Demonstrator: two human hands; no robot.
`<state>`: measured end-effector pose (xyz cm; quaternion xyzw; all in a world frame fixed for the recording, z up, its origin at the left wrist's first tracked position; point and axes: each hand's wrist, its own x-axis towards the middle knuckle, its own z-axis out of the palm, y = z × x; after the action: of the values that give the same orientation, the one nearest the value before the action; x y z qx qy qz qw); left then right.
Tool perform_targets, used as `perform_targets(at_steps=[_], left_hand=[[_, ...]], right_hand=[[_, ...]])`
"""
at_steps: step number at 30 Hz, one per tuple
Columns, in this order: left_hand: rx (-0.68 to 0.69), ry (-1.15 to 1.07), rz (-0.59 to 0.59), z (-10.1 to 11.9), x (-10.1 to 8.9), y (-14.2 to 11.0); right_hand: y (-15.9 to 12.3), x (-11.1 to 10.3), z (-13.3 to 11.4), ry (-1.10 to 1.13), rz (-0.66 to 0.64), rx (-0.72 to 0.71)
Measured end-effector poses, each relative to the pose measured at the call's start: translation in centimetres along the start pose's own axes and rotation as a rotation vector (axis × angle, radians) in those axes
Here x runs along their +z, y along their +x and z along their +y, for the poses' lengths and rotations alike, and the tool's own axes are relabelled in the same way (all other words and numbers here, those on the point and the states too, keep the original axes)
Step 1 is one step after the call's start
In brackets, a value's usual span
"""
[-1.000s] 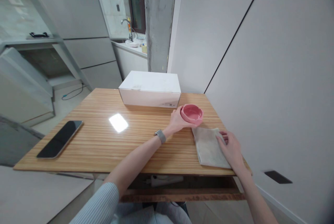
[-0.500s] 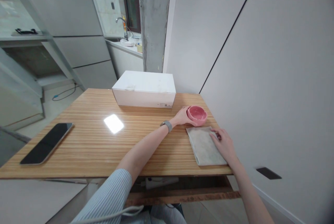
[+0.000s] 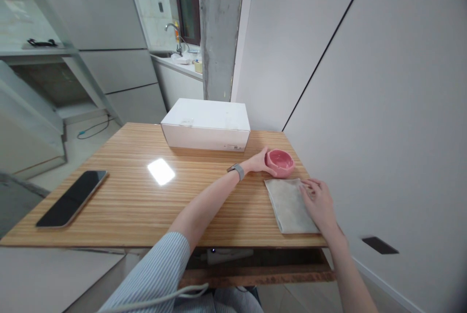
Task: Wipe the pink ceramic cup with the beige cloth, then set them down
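A small pink bowl (image 3: 280,161) stands near the right end of the wooden table (image 3: 146,201). My left hand (image 3: 260,162) is curled around the bowl's left side, with a grey watch on that wrist. Just in front of the bowl lies a folded grey-beige cloth (image 3: 288,204). My right hand (image 3: 320,203) rests on the right part of the cloth with fingers laid fairly flat and slightly bent at the tips.
A closed white cardboard box (image 3: 206,130) sits at the table's far edge, left of the bowl. A dark phone (image 3: 72,198) lies face up near the left front corner. A white wall runs close along the table's right side. A counter with a tap is far behind.
My left hand and the pink bowl have shifted a little to the right, toward the table's right edge. The right hand stays on the cloth. My head has moved slightly.
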<state>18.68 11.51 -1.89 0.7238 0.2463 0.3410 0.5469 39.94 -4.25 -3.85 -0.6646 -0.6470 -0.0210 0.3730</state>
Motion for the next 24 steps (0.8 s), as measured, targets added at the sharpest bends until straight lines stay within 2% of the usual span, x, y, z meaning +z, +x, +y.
perform_targets(at_steps=[3,6,10,14,16,20,24], left_hand=[[-0.073,0.043,0.019,0.7,-0.7,-2.1],[-0.099,0.199,0.086,1.7,-1.6,-6.1],[-0.072,0.298,0.085,3.4,-2.8,-13.8],[-0.127,0.460,0.243,4.6,-4.0,-21.1],[-0.209,0.619,0.316,4.9,-4.6,-23.7],[-0.402,1.006,0.384,4.9,-5.6,-26.8],[-0.483,1.182,0.374,4.7,-5.7,-27.7]], right_hand=[[-0.3,-0.3,-3.0,0.011,0.102,-0.025],[-1.1,0.3,-6.7,0.078,0.102,-0.042],[-2.6,3.1,-12.7,0.236,-0.019,-0.078],[-4.5,7.0,-18.9,0.365,-0.270,-0.119],[-5.2,8.7,-21.4,0.322,-0.374,-0.156],[-6.1,10.7,-24.1,0.153,-0.388,-0.217],[-6.5,11.0,-24.2,0.051,-0.375,-0.271]])
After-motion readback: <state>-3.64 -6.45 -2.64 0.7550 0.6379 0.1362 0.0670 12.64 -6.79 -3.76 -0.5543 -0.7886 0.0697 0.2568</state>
